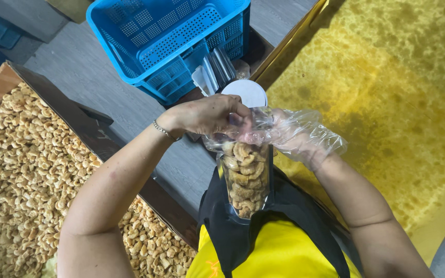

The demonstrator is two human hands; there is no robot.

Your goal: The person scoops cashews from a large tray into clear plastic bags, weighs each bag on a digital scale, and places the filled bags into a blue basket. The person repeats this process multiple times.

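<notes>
I hold a clear plastic bag filled with pale brown snack pieces upright against my black apron. My left hand, bare with a thin bracelet on the wrist, grips the bag's open top edge. My right hand, covered by a loose clear plastic glove, holds the other side of the bag's mouth. The fingers of both hands meet at the opening, and the glove film hides my right fingertips.
A large wooden-edged bin of the same loose snack pieces lies at left. A blue perforated crate stands ahead on the grey floor. A white round lid and clear bags sit beyond my hands. A yellow mottled surface spreads at right.
</notes>
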